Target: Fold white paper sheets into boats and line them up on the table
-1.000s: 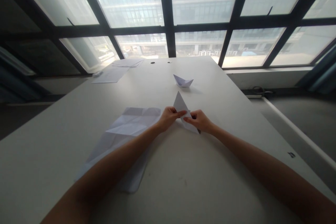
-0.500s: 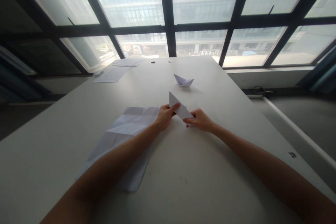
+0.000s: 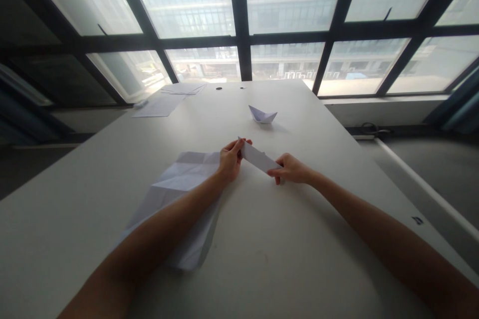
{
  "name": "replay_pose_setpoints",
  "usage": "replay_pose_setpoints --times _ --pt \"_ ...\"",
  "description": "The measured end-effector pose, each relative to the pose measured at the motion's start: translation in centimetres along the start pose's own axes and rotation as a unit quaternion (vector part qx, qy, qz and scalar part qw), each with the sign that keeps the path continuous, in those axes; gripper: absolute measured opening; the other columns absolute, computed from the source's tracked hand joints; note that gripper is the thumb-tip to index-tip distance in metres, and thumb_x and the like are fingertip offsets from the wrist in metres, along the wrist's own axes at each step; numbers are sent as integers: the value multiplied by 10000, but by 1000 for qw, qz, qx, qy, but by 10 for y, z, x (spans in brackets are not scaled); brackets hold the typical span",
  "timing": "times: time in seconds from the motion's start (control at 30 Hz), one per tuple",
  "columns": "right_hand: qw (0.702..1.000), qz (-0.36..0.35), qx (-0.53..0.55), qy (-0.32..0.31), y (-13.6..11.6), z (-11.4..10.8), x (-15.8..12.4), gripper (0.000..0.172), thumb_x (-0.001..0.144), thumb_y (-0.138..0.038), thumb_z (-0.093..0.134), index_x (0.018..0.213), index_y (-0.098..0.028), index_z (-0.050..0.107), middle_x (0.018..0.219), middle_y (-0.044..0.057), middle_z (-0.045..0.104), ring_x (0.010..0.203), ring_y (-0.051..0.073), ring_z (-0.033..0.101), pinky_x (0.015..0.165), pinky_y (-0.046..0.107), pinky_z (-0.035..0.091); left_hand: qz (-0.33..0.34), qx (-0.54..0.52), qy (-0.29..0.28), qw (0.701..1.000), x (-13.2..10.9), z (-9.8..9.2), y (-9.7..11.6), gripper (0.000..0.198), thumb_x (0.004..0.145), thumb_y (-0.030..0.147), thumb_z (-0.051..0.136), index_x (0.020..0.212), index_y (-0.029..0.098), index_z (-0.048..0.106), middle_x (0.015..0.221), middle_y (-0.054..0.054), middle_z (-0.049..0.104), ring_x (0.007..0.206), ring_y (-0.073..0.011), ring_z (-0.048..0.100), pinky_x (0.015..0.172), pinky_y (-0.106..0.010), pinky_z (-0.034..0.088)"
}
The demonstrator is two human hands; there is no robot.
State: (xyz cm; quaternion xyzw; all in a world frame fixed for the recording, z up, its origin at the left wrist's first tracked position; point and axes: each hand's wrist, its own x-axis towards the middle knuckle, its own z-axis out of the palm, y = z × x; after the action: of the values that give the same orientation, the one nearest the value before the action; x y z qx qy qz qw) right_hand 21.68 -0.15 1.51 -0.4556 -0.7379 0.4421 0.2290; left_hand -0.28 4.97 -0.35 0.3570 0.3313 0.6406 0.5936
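A small piece of folded white paper (image 3: 259, 158) is stretched between my two hands, above the white table. My left hand (image 3: 231, 159) pinches its upper left end, covering that corner. At the lower right end my right hand (image 3: 291, 168) grips it between thumb and fingers. Beyond them a folded paper boat (image 3: 262, 115) rests upright on the table. A large creased white sheet (image 3: 183, 174) lies to the left, partly under my left forearm.
The white table (image 3: 254, 269) runs away from me towards a wall of dark-framed windows. More white sheets (image 3: 155, 107) lie at its far left. Round holes (image 3: 219, 88) show near the far edge. A small dark mark (image 3: 417, 220) sits at the right edge.
My hands have moved slightly apart, the left one sliding up to the paper's end. The paper now shows as a narrow strip instead of a pointed triangle.
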Motion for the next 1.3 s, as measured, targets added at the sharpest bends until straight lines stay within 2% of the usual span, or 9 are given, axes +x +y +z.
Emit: replay_pose_setpoints --times 0.1,0.23,0.37,0.47,0.53,0.63,0.8,1.1,1.3 --pt "999 5 0 -40 0 -7 -3 283 773 -335 658 574 -138 693 574 50 690 488 112 527 492 220 371 5 9 -12 1000 -2 1 1 311 722 380 840 850 121 724 892 -104 764 912 -211 707 836 -317 529" --pt "999 2 -3 -54 2 -10 -3 264 771 -330 662 599 -134 701 599 56 700 509 122 545 511 228 388 1 -8 -6 1000 -4 2 2 336 752 422 816 853 118 715 887 -109 762 915 -222 716 871 -344 530" --pt "1000 -2 6 -16 7 -8 -1 262 765 -348 675 624 -131 713 609 51 697 508 120 544 509 231 375 -76 2 -108 991 -10 5 -1 472 759 465 810 1062 115 716 1037 -145 750 992 -255 703 948 -419 521" --pt "1000 -5 10 20 11 -5 0 294 771 -383 680 619 -132 711 588 40 678 502 115 535 502 229 363 -129 54 -172 975 -15 7 -5 468 681 382 881 997 69 737 1063 -171 740 1015 -289 691 991 -464 503" --pt "999 -7 12 43 12 -3 0 319 776 -404 681 606 -134 702 577 38 667 502 113 531 501 228 367 -123 67 -155 978 -16 7 -7 432 651 356 897 924 57 748 1032 -165 747 992 -291 695 994 -470 504" --pt "997 1 32 76 11 0 1 348 792 -448 665 639 -137 696 571 38 666 471 102 493 473 227 355 -91 41 -90 991 -13 6 -8 399 633 360 902 863 74 747 958 -140 760 956 -275 702 973 -458 521" --pt "986 -4 139 93 13 2 4 477 833 -593 573 695 -144 660 541 50 656 421 94 434 432 230 328 -52 -7 -23 998 -6 4 -7 381 600 319 920 849 94 739 924 -108 765 903 -229 707 942 -411 543" --pt "968 5 225 109 13 2 2 607 838 -700 503 697 -134 673 552 77 660 419 100 453 406 230 276 -41 -20 3 999 -5 4 -9 347 631 287 905 857 86 734 924 -108 763 888 -218 715 958 -402 537" --pt "937 6 258 237 23 -3 7 648 852 -726 457 686 -138 675 570 72 640 436 105 443 401 234 270 -43 -35 22 998 -1 0 -6 328 623 258 907 848 97 731 906 -90 764 836 -195 713 929 -384 555"
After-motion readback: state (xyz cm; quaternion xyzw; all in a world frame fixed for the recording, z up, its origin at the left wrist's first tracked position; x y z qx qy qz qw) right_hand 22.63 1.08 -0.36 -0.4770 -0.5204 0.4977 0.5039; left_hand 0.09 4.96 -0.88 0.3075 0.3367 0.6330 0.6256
